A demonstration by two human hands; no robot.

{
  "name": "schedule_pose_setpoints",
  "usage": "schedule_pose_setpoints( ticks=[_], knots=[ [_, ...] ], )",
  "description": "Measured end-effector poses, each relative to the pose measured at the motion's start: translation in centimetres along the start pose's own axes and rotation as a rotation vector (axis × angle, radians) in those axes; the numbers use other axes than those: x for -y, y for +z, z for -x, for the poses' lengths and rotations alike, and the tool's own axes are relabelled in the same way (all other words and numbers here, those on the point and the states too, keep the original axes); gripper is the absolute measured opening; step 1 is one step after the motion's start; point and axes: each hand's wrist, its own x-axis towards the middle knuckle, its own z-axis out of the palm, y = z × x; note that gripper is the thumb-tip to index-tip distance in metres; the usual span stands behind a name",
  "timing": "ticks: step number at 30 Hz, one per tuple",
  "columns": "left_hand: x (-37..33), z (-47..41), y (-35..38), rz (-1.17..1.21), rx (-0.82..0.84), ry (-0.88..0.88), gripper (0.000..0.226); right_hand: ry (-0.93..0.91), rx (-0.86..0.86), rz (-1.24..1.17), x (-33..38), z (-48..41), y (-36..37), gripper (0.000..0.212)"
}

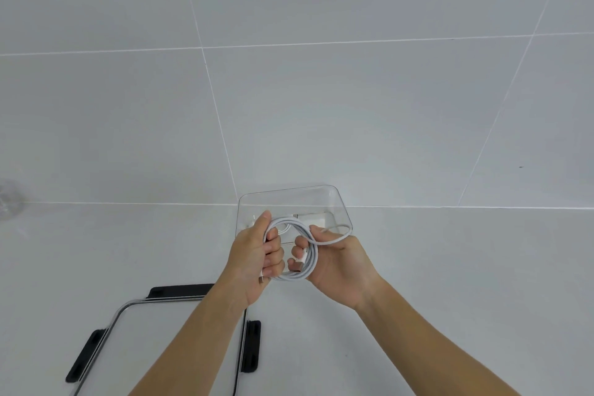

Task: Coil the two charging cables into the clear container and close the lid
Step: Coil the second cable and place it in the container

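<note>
Background: a wall of large pale grey tiles [353, 106] meets a white work surface [450, 267]. A clear container [337, 199] stands open on the surface near the wall. A white item [313, 219] lies on its floor; its type cannot be identified.

The hands partly block the container's near wall. The left hand [254, 260] and right hand [340, 264] each grip one side of a coiled white charging cable [313, 254], held above the surface, just in front of the container.

The clear lid [160, 347], with black latches [250, 347], lies flat at lower left, partly hidden under the left forearm. A blurred transparent object [9, 199] sits at the left edge.
</note>
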Motion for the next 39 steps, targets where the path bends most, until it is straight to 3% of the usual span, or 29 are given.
schedule_pose_setpoints(
  ticks=[3, 8, 12, 16, 22, 26, 28, 30, 33, 39],
  knots=[
    [0.4, 0.0, 0.2, -0.013, 0.001, 0.029, 0.044, -0.031, 0.040, -0.029, -0.5, 0.2, -0.1, 0.030],
    [0.6, -0.1, 0.5, 0.064, -0.026, 0.009, 0.042, -0.101, -0.063, 0.004, -1.4, 0.1, -1.0, 0.050],
    [0.9, -0.3, 0.5, 0.053, -0.040, 0.014, 0.043, -0.100, -0.051, 0.007, -1.2, 0.6, -0.7, 0.046],
    [1.1, -0.5, 0.2, 0.057, -0.050, 0.021, 0.042, -0.115, -0.210, 0.362, -0.9, 0.5, 0.0, 0.017],
    [1.5, -0.5, 0.2, -0.016, -0.124, 0.078, 0.042, 0.000, -0.385, 0.865, -0.2, 0.4, 1.0, 0.006],
    [1.6, -0.4, 0.6, -0.079, -0.135, 0.153, 0.043, 0.070, -0.481, 1.155, 0.0, 0.1, 2.1, 0.004],
    [1.7, -0.5, 0.5, -0.120, -0.142, 0.193, 0.044, 0.151, -0.512, 1.349, -0.1, 0.2, 2.6, 0.021],
    [1.8, -0.7, 0.5, -0.152, -0.142, 0.223, 0.044, 0.202, -0.483, 1.423, -0.2, 0.4, 3.1, 0.028],
    [1.7, -0.9, 0.1, -0.146, -0.177, 0.254, 0.045, 0.375, -0.366, 1.479, 0.2, 1.2, 3.4, 0.019],
    [-1.4, -2.5, -3.2, 0.100, -0.399, 0.258, 0.041, 0.461, -0.045, 1.440, 1.4, 3.3, 1.5, 0.022]
  ],
)
